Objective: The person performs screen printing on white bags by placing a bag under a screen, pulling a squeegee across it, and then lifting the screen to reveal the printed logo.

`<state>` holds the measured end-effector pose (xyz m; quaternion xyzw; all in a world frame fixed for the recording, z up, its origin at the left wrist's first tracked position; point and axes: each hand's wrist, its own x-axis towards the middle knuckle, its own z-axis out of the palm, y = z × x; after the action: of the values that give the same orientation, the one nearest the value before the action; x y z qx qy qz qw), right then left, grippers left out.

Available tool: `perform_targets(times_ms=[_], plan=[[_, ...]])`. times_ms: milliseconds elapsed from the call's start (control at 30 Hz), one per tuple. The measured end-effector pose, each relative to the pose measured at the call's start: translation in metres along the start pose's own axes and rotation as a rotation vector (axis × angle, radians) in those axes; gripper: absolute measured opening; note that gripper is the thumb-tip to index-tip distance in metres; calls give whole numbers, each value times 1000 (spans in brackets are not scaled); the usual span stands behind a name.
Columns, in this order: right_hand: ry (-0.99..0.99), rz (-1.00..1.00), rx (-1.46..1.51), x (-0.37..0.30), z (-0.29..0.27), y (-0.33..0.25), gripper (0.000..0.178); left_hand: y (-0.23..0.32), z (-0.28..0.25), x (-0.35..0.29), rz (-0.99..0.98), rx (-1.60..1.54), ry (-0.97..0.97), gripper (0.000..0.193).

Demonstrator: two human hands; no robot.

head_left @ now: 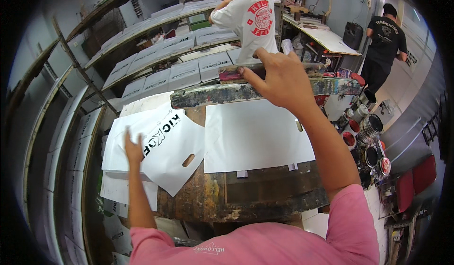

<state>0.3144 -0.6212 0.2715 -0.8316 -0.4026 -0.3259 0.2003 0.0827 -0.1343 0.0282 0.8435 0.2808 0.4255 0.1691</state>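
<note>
My left hand (134, 147), slightly blurred, is over a stack of white sheets at the left, its fingers apart. Beside it a white bag (182, 137) with black lettering and an oval handle cut-out lies askew on the stack. A blank white bag (257, 137) lies flat on the stained wooden table (217, 196). Beyond it, my right hand (282, 78) is closed over a paint-stained wooden frame (208, 96), thumb on the near side; its other fingertips are partly hidden. A reddish-stained bar (230, 75) sits on the frame under the thumb.
Drying racks (156, 59) with printed white bags fill the left and back. Paint cans (370, 128) crowd the right side. One person in a white shirt (257, 21) stands behind the frame; another in black (387, 40) is at the far right. A red chair (416, 182) stands at right.
</note>
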Motion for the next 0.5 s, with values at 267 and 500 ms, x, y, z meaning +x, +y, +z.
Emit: perform_targets(times_ms=[267, 500], plan=[[-617, -241, 115, -118, 23, 0, 53, 265, -35, -203, -765, -2025, -565, 86], [-572, -86, 406, -178, 171, 64, 37, 225, 7, -276, -1241, -1497, -637, 101]])
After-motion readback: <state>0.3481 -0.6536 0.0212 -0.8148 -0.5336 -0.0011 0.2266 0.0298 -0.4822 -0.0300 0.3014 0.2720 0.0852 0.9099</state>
